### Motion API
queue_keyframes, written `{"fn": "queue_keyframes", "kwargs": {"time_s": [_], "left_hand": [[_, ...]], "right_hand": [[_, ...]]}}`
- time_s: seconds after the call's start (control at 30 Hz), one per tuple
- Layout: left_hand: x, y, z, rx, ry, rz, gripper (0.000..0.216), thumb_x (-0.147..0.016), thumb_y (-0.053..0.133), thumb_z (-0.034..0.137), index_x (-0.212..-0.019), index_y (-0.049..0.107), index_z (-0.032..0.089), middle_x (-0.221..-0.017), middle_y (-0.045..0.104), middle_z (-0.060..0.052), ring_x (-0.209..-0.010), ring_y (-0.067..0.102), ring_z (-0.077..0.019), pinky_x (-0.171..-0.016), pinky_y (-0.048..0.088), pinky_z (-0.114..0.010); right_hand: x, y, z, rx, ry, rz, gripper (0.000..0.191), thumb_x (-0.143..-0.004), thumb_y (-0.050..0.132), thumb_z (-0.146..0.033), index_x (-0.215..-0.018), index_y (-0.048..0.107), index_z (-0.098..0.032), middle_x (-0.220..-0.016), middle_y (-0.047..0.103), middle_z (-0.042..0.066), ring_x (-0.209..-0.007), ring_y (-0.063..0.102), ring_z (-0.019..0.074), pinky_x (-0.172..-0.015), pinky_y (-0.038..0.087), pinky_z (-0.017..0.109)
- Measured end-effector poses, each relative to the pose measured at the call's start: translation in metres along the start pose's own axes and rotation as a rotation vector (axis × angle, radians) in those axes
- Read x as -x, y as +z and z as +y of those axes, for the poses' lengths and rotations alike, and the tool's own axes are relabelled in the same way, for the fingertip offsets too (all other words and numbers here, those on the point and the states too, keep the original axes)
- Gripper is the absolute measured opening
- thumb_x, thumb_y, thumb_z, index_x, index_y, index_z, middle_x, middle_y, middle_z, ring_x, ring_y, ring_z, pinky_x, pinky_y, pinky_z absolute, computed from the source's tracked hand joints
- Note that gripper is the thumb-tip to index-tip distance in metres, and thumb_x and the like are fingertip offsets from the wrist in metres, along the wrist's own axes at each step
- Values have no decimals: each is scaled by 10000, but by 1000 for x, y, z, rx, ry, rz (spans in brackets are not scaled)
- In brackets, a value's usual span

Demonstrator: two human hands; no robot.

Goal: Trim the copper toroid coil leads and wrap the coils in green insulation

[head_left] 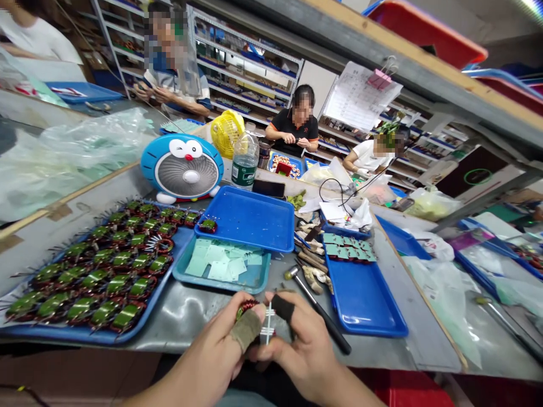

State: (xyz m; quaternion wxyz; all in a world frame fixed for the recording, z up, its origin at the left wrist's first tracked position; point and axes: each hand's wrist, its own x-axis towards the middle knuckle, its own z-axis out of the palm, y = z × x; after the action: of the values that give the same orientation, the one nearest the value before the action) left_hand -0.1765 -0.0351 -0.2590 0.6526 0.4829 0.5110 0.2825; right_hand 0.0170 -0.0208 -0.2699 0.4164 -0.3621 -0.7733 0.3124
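The left hand (220, 353) and right hand (307, 353) each close their grip on one small coil (246, 308). It looks light and stiff, with leads that probably bend, so it is best held by its body.

You won't find anything here that reads clearly. The printed sheet (360, 97) clipped up at the far right carries a table of rows, too small to make out. The green bottle label (243, 173) beside the fan (182, 168) has pale lettering, possibly a brand, but it's blurred. The dark panel (470, 175) at the right shows only a green ring.
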Motion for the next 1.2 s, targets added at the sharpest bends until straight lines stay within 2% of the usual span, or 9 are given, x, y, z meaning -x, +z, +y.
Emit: {"fn": "queue_keyframes", "kwargs": {"time_s": [0.1, 0.3, 0.53, 0.6, 0.67, 0.8, 1.0, 1.1, 1.2], "left_hand": [[-5, -8, -6, 40, 26, -59, 576, -966, 455, 760, -1075, 572, 206, -682, 450, 59, -572, 386, -126, -535, 348, -249], [-15, -26, -4, 361, 92, -116, 488, -995, 520, 670, -1146, 612, 216, -877, 570, -11, -732, 512, -158, -644, 471, -265], [-12, -31, -7, 592, -13, -220, 399, -1022, 588, 523, -1166, 693, 167, -828, 615, -36, -640, 575, -147, -584, 532, -281], [-11, -36, -7, 689, 32, -216, 290, -993, 678, 422, -1160, 709, 187, -944, 670, -57, -755, 655, -181, -705, 588, -331], [-10, -41, -7, 759, 62, -171, 345, -941, 762, 350, -1254, 697, 220, -1086, 721, -83, -927, 711, -236, -896, 593, -402], [-15, -51, -9, 727, 87, -145, 626, -854, 854, 283, -1433, 621, 239, -1255, 719, -101, -1161, 668, -268, -1110, 490, -414], [-23, -48, -10, 705, 151, -210, 636, -827, 879, 392, -1405, 637, 279, -1298, 690, -117, -1136, 677, -291, -939, 558, -360], [-23, -47, -9, 790, 181, -245, 489, -910, 779, 459, -1343, 681, 257, -1328, 674, -138, -922, 719, -228, -669, 540, -246], [-25, -50, -6, 864, 177, -192, 494, -910, 740, 555, -1296, 704, 248, -1253, 703, -123, -734, 665, -140, -694, 544, -258]], "right_hand": [[-7, 1, 1, -9, -8, -59, 380, -936, 723, -560, -1176, 755, -268, -1147, 730, 46, -1054, 697, 194, -940, 541, 279], [-15, 14, 9, 62, -120, 128, 561, -968, 650, -601, -1425, 610, -279, -1216, 724, 83, -1098, 694, 208, -954, 548, 303], [-11, 5, 14, 185, -232, -49, 595, -1017, 572, -585, -1499, 526, -238, -1381, 679, 115, -1308, 623, 227, -1111, 488, 342], [5, -5, 30, 314, -75, -63, 586, -1026, 547, -594, -1476, 545, -219, -1454, 620, 135, -1360, 583, 240, -1139, 475, 362], [26, -18, 57, 551, 253, -16, 455, -1065, 472, -525, -1370, 625, -223, -1413, 632, 128, -1299, 621, 228, -1079, 521, 344], [58, -39, 113, 739, 504, 16, 300, -1025, 465, -272, -937, 722, -145, -1041, 730, 187, -977, 714, 318, -882, 569, 443], [61, -43, 146, 818, 582, -40, 164, -893, 556, -166, -857, 715, -184, -920, 734, 126, -917, 706, 298, -832, 529, 369], [60, -42, 150, 791, 552, -10, 219, -912, 498, -193, -903, 716, -185, -952, 728, 145, -907, 706, 307, -832, 533, 396], [64, -47, 152, 727, 507, 60, 314, -968, 415, -304, -919, 704, -192, -990, 705, 174, -891, 698, 331, -823, 543, 453]]}}
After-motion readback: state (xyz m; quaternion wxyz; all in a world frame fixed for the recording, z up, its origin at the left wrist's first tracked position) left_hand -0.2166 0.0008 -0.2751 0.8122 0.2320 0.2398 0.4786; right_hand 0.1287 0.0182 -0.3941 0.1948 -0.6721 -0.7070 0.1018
